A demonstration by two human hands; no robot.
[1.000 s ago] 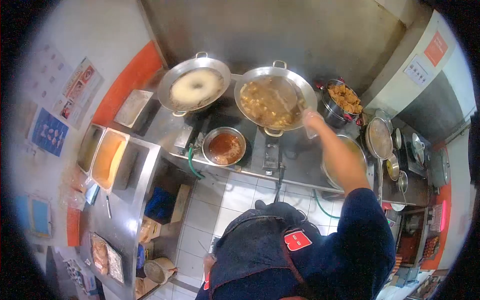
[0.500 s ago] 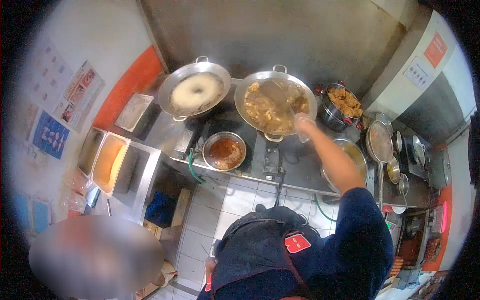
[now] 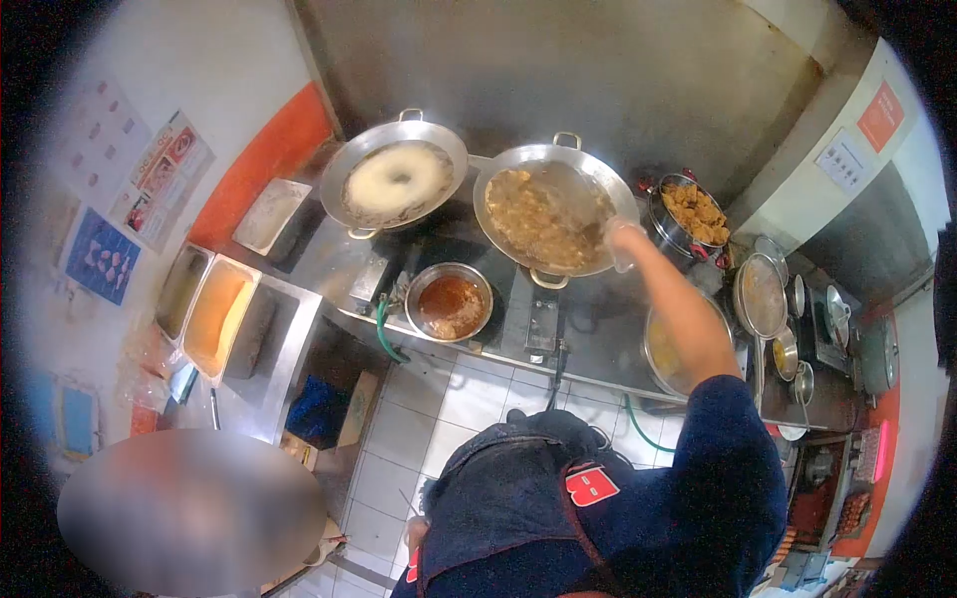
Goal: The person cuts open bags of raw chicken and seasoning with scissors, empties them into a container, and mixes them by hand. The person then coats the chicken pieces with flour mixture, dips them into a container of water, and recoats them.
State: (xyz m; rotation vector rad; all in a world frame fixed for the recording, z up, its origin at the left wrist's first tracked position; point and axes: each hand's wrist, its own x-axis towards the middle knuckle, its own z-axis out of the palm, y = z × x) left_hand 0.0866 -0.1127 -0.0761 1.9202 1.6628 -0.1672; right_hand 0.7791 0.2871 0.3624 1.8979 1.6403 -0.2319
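Observation:
My right hand [image 3: 623, 241], in a clear glove, is closed at the right rim of a large wok [image 3: 508, 257]. It grips a skimmer whose handle and head are mostly lost in the murky bubbling oil. Brown pieces of food [image 3: 523, 214] float in that oil, mostly on the left. Low by my body, my left hand [image 3: 418, 530] shows only in part; its fingers are hidden. To the left, a second wok [image 3: 339, 179] holds oil under pale foam. A steel bowl of reddish-brown liquid [image 3: 449, 299] sits in front, between the woks.
A black pot of fried pieces [image 3: 695, 213] stands right of the woks. Beyond my forearm are a large bowl [image 3: 658, 349], a strainer [image 3: 762, 295] and small pans. Steel trays [image 3: 221, 319] line the left counter. A blurred oval covers the lower left. Green hoses hang at the stove front.
My right hand moved left over the wok, then back right to its rim. The food in the oil has shifted. The blurred oval appeared at lower left after the first frame.

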